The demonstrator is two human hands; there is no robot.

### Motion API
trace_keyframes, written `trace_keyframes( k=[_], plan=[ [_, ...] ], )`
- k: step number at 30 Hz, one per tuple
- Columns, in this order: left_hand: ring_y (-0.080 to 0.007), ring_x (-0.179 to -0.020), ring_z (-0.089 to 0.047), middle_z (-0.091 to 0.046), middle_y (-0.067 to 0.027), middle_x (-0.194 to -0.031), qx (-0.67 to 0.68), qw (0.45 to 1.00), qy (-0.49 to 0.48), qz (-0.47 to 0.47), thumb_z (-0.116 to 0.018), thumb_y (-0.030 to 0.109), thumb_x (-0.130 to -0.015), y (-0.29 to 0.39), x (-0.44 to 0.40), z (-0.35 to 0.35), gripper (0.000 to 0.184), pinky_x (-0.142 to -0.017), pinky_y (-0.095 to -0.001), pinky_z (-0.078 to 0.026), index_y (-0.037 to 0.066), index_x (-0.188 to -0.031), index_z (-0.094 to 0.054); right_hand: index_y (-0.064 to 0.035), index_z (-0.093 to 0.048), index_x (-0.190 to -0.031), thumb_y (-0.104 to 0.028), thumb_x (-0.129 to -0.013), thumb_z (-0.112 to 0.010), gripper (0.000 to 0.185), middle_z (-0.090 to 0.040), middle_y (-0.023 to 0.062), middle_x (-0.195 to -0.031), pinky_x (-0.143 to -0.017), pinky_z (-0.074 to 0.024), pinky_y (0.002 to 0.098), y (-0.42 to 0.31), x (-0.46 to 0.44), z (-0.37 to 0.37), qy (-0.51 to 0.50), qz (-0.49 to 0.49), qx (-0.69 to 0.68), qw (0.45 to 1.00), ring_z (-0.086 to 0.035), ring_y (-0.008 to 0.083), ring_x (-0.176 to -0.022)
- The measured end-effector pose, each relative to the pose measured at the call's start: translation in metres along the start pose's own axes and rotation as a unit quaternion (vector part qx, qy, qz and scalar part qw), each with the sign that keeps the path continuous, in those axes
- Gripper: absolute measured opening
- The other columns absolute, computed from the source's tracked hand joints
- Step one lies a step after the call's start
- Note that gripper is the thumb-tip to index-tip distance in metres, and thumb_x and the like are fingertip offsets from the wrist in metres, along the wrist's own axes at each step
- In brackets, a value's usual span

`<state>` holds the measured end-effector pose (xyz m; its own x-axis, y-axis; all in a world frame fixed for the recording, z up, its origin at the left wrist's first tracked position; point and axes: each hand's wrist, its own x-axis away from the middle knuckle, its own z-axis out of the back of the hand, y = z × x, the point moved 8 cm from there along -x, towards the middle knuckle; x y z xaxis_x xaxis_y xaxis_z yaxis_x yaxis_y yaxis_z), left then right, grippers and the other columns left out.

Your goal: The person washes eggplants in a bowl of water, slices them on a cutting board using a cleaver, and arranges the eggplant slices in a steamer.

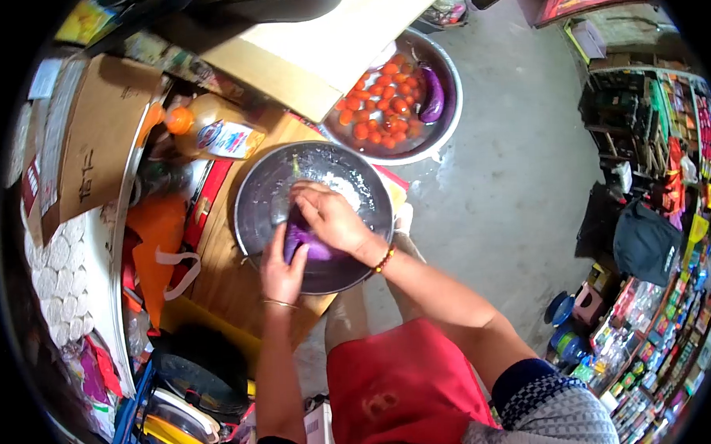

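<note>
And here in the middle, the left hand's grip (282,273) is wrapped around the side of a purple eggplant (319,248), thumb and fingers pressed to its skin. The right hand's grip (329,217) comes in over the top, fingers bunched at the eggplant's upper end; whether they pinch it or merely press on it, I cannot tell. A beaded bracelet (385,258) circles the right wrist, a thin bangle (281,304) the left.

The eggplant lies tilted inside a dark round bowl (249,206), low and towards the person. Bright white patches show past the right hand, froth or glare, hard to say! The bowl sits at the edge of the wooden tabletop (229,236).

Out we go: just beyond the bowl, a wide metal basin (451,93) carries a crowd of red tomatoes (383,103), a second eggplant (432,96) curving along its inner wall. A pale wooden board (310,55) juts over the basin's near-left rim. Over to the left, an orange-capped bottle (225,131) leans beside a cardboard box (106,133).

Below the bowl spreads a red apron (404,377); far right, past the grey floor (509,138), packed shelves (680,312) curve away.
</note>
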<state>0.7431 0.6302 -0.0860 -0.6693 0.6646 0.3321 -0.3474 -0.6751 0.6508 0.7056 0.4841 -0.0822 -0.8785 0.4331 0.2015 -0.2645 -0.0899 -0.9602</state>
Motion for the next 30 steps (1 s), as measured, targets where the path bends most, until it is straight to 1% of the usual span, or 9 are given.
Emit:
trace_keyframes(
  k=[3, 4, 7, 9, 13, 16, 19, 26, 30],
  plan=[
    [-0.0385, -0.093, -0.053, -0.055, -0.0143, -0.109, -0.187, 0.982, -0.011, 0.031, -0.063, 0.038, -0.078, -0.011, -0.022, 0.014, 0.057, -0.081, -0.0447, -0.044, 0.016, -0.128, -0.045, -0.0045, -0.058, -0.108, -0.011, -0.08, -0.05, 0.03, -0.048, 0.0157, -0.125, -0.101, -0.0323, 0.0397, -0.001, 0.015, -0.016, -0.014, 0.151, 0.411, 0.899, -0.037, 0.0294, -0.124],
    [-0.0348, -0.096, -0.052, -0.053, -0.0095, -0.116, -0.224, 0.973, 0.015, -0.053, -0.064, 0.036, -0.078, -0.013, -0.026, 0.011, 0.057, -0.084, -0.0442, -0.042, 0.019, -0.129, -0.045, -0.0041, -0.058, -0.106, -0.009, -0.078, -0.054, 0.029, -0.051, 0.015, -0.12, -0.099, -0.0347, 0.0396, -0.001, 0.015, -0.012, -0.029, 0.198, 0.386, 0.901, -0.042, 0.0306, -0.118],
    [-0.0302, -0.107, -0.046, -0.046, -0.0017, -0.129, -0.322, 0.946, -0.013, -0.029, -0.065, 0.027, -0.076, -0.009, -0.046, 0.006, 0.056, -0.093, -0.0472, -0.034, 0.021, -0.129, -0.045, -0.0026, -0.059, -0.098, -0.004, -0.071, -0.061, 0.027, -0.056, 0.0131, -0.11, -0.089, -0.0412, 0.0396, -0.015, -0.01, 0.063, 0.068, 0.206, 0.198, 0.956, -0.052, 0.0295, -0.102],
    [-0.0335, -0.117, -0.04, -0.043, -0.0097, -0.131, -0.373, 0.927, 0.009, -0.041, -0.064, 0.019, -0.076, -0.01, -0.052, -0.002, 0.054, -0.101, -0.0483, -0.028, 0.016, -0.127, -0.046, -0.0013, -0.058, -0.09, -0.005, -0.071, -0.061, 0.02, -0.057, 0.0138, -0.099, -0.078, -0.0433, 0.0404, 0.001, -0.037, 0.128, 0.097, 0.159, 0.224, 0.956, -0.053, 0.0317, -0.09],
    [-0.0354, -0.125, -0.033, -0.038, -0.0185, -0.133, -0.337, 0.933, 0.069, -0.11, -0.063, 0.012, -0.071, 0.023, -0.061, -0.024, 0.056, -0.105, -0.0505, -0.022, 0.009, -0.125, -0.047, -0.0004, -0.045, -0.12, -0.005, -0.068, -0.059, 0.054, -0.049, 0.018, -0.117, -0.091, -0.0379, 0.041, 0.081, -0.113, 0.203, 0.101, 0.047, 0.442, 0.89, -0.046, 0.0316, -0.111],
    [-0.0333, -0.127, -0.031, -0.039, -0.0174, -0.133, -0.298, 0.948, -0.014, -0.107, -0.065, 0.015, -0.07, 0.049, -0.067, -0.056, 0.06, -0.107, -0.0503, -0.02, 0.007, -0.125, -0.046, -0.0067, -0.039, -0.129, -0.014, -0.086, -0.045, 0.044, -0.036, 0.0096, -0.137, -0.104, -0.0267, 0.0455, 0.111, -0.181, 0.198, -0.01, 0.047, 0.618, 0.784, -0.034, 0.0243, -0.127],
    [-0.0325, -0.126, -0.033, -0.042, -0.016, -0.128, -0.299, 0.947, -0.044, -0.109, -0.066, 0.02, -0.069, 0.045, -0.077, -0.081, 0.063, -0.107, -0.0518, -0.018, 0.007, -0.127, -0.044, -0.016, -0.038, -0.133, -0.018, -0.087, -0.045, 0.047, -0.034, -0.0004, -0.14, -0.107, -0.0185, 0.0496, 0.14, -0.225, 0.184, -0.024, 0.066, 0.708, 0.702, -0.027, 0.0185, -0.131],
    [-0.0288, -0.107, -0.048, -0.055, -0.0133, -0.104, -0.25, 0.958, -0.07, -0.124, -0.062, 0.027, -0.077, 0.049, -0.073, -0.091, 0.033, -0.105, -0.0524, -0.021, 0.003, -0.099, -0.061, -0.0112, -0.045, -0.125, -0.009, -0.08, -0.049, 0.045, -0.044, 0.0064, -0.129, -0.105, -0.0216, 0.0504, 0.104, -0.196, 0.202, -0.089, 0.119, 0.619, 0.771, -0.037, 0.0217, -0.124],
    [-0.0291, -0.098, -0.053, -0.058, -0.0128, -0.089, -0.237, 0.964, -0.1, -0.073, -0.058, 0.022, -0.079, 0.033, -0.062, -0.089, 0.022, -0.1, -0.0437, -0.032, 0.003, -0.086, -0.064, -0.0043, -0.053, -0.112, -0.001, -0.076, -0.054, 0.036, -0.05, 0.0125, -0.123, -0.102, -0.0333, 0.0403, 0.091, -0.147, 0.235, -0.047, 0.231, 0.327, 0.915, -0.035, 0.0288, -0.127]
  ],
)
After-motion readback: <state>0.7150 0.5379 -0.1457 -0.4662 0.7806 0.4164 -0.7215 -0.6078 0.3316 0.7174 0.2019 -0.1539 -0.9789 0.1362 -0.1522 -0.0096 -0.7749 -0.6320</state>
